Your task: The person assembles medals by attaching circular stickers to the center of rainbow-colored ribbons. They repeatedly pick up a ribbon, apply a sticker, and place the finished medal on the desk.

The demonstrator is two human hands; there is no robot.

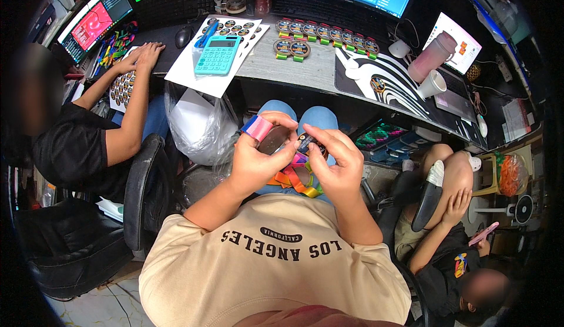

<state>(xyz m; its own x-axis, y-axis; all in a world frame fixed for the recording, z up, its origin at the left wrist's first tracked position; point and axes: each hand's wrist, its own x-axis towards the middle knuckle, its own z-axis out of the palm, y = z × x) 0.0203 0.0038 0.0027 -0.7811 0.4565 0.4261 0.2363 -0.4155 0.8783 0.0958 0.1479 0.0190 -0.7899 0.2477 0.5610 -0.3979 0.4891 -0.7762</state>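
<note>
While a row of round dark badges with ribbon tabs (326, 33) and a pair below it (291, 49) lie on the desk (258, 63), looking finished, you have one more in work above your lap. That badge (305, 143) sits between your two hands, and I judge it partway through. Loose multicoloured ribbons (291, 177) on your lap and a sheet of printed rounds (249, 30) beside the calculator (215, 55) suggest more remain, though how many I can't tell.

The badge is small, round and black, with pale and gold-toned print, partly covered by your fingers. Your right hand (341, 162) pinches it between thumb and forefinger. Your left hand (252, 159) curls thumb and fingers around a shiny disc (273, 142); a pink ribbon (257, 127) crosses its fingers, whether wrapped or gripped I can't tell.
</note>
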